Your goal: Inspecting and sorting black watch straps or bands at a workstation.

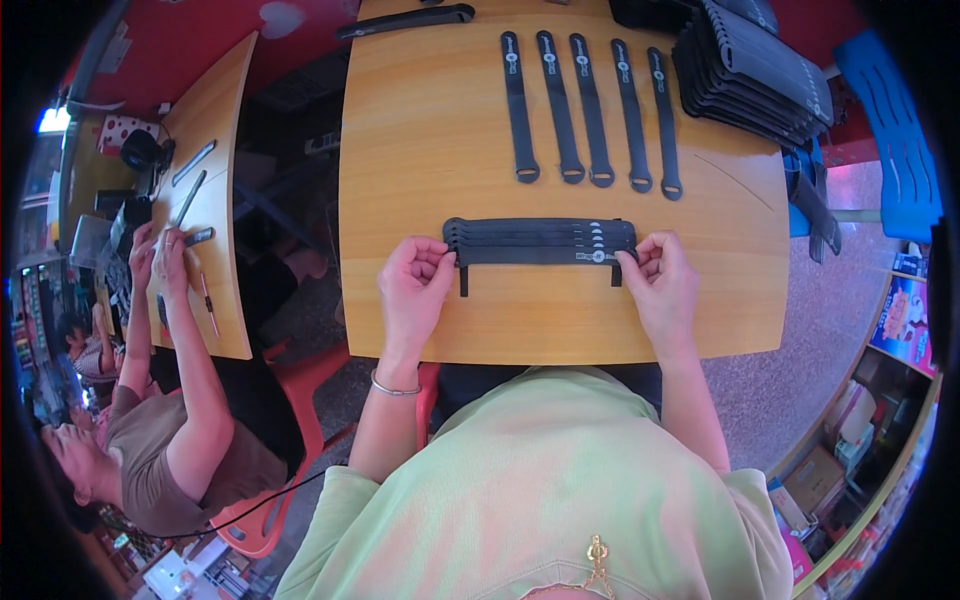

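Observation:
A fanned stack of black hook-and-loop straps (pixel 530 240), with pale printing near its right end, lies across the table in front of me. My left hand (pixel 412 290) pinches the stack's left end between thumb and fingers. At the opposite end my right hand (pixel 663 290) grips it the same way, thumb toward me. One narrow black strip (pixel 464 282) sticks out below the stack beside my left fingers, and a similar strip (pixel 616 275) beside my right thumb. Farther back, several single black straps (pixel 553 110) lie lengthwise in a row, their ring ends toward me.
The wooden table (pixel 410 150) bears a tall pile of black straps (pixel 755 75) at its back right corner and another strap bundle (pixel 405 20) at back left. To the left, a co-worker (pixel 190 430) handles straps at a second table (pixel 225 300). A blue chair (pixel 895 130) stands right.

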